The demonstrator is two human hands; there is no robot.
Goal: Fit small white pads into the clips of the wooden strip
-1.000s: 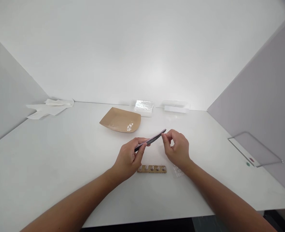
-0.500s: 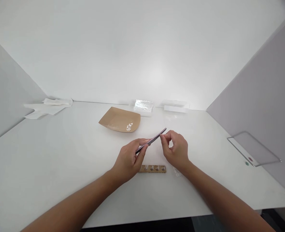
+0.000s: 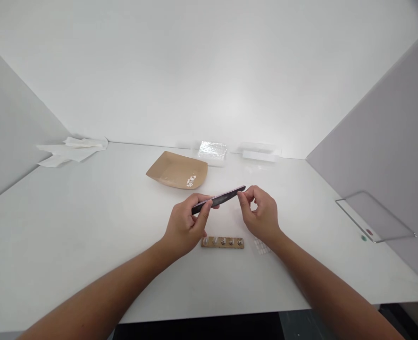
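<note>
two hands above a wooden strip (image 3: 222,242): left hand (image 3: 184,225) pinches a nail file (image 3: 219,199), right hand (image 3: 261,215) pinches something tiny that could slip loose.

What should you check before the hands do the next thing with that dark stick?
1. Left hand grips the dark stick: ok.
2. Right hand pinches something small at the stick's tip: cannot tell, too small to see.
3. Stick is lifted off the table: ok.
4. Brown strip with small pieces lies flat below the hands: ok.
5. Brown tray stands away from both hands: ok.
</note>
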